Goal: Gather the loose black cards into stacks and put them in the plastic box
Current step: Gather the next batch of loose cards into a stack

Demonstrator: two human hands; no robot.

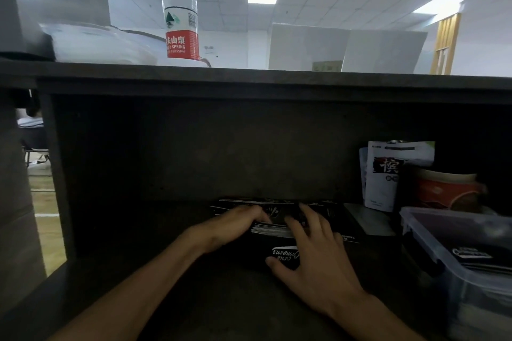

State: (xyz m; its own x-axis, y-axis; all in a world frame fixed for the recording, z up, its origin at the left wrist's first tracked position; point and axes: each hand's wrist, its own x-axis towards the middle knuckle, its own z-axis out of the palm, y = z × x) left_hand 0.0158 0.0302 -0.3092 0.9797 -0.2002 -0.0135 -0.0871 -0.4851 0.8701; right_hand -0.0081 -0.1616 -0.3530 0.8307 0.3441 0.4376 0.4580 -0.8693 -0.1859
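Observation:
Loose black cards (279, 252) with white lettering lie on the dark desk under a shelf. A thick pile of them (270, 228) shows its white edges between my hands. My left hand (235, 225) presses the pile's left side with its fingers curved over the cards. My right hand (313, 252) lies spread on top of the cards, thumb on the nearest one. More black cards (277, 202) spread out behind my fingers. The clear plastic box (432, 241) stands at the right, with black cards (476, 256) inside.
A white snack pouch (388, 174) and a red-and-white cup (448, 188) stand at the back right, behind the box. A grey flat lid (371, 220) lies beside the cards. On the shelf above stand a water bottle (181, 14) and white bags.

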